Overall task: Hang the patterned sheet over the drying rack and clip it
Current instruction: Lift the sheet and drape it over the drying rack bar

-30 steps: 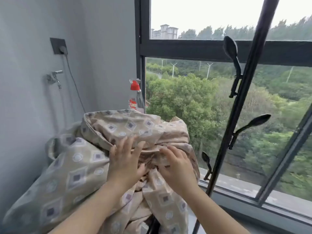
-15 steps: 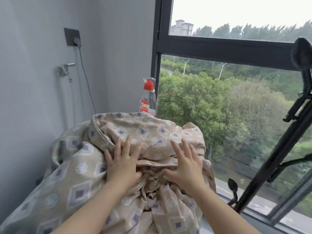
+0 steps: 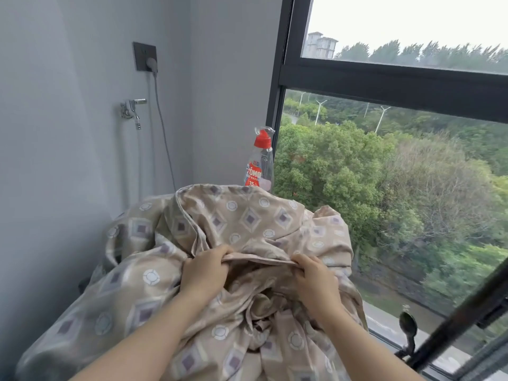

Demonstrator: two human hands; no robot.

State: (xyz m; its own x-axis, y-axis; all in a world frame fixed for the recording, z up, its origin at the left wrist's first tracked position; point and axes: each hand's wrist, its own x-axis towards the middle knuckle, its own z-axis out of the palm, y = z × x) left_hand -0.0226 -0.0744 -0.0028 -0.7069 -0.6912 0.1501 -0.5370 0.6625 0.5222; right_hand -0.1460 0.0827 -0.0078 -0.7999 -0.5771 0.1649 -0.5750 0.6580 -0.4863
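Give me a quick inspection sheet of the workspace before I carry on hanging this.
Surface: hidden under the patterned sheet; nothing seen of it.
Job's things: patterned sheet bunched in a heap, not spread out; black pole, likely the rack, at lower right, apart from the sheet; clips: nothing seen.
Clutter: red-capped detergent bottle behind the heap, beside the window frame.
Grippers: left hand and right hand each grip the same fold of the sheet, a stretch of cloth between them.
Cables: white plug in the wall socket; its cable runs down the wall behind the sheet.
Surroundings: grey wall with a tap; black-framed window, trees outside.
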